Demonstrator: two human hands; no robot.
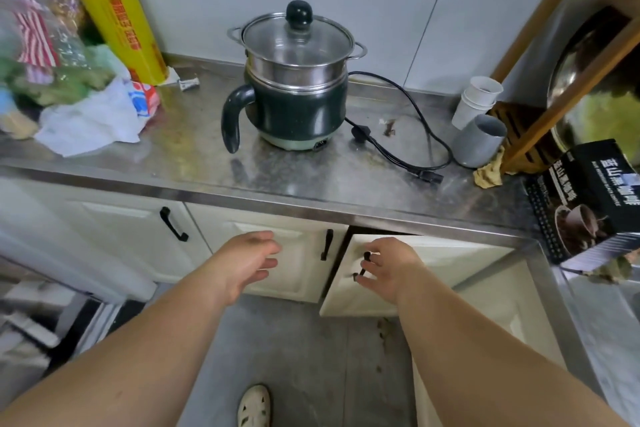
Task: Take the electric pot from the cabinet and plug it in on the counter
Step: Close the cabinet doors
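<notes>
The dark green electric pot (294,104) stands on the steel counter (214,177), with a steel steamer tier and a glass lid with a black knob. Its black power cord (412,135) lies loose on the counter to the right, both plugs unattached. Below the counter, my right hand (388,267) has its fingers on the black handle (363,265) of a cream cabinet door (433,274) that stands partly open. My left hand (249,260) hovers with fingers apart in front of the shut middle door (294,253), holding nothing.
Plastic bags (69,97) and a yellow wrap box (114,7) crowd the counter's left. Paper cups (476,100), a grey cup (479,140) and a wooden rack (561,55) sit at the right, with a black coffee box (588,198) at the counter corner. My shoe (254,406) is on the floor.
</notes>
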